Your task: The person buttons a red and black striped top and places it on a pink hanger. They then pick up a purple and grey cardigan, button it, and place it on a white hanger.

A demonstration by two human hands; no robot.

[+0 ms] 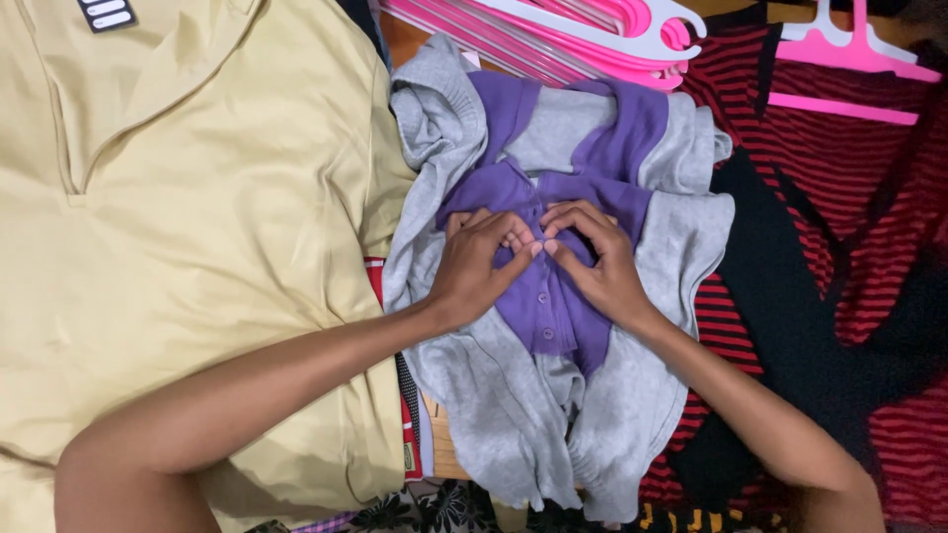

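On a red-and-black striped cloth (849, 197), one grey-and-purple cardigan (553, 296), fingers of left hand (474, 266) and right hand (602, 266) pinching its placket.

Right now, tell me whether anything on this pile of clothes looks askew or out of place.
The grey knitted cardigan with purple button band lies crumpled, its top bunched in uneven folds. Both the left hand and the right hand pinch the band at its middle. The pink plastic hangers are heaped loosely above it. Nothing looks torn or spilled.

place: home laundry spot | evidence: spread clothes (197, 247), pink hangers (592, 35)
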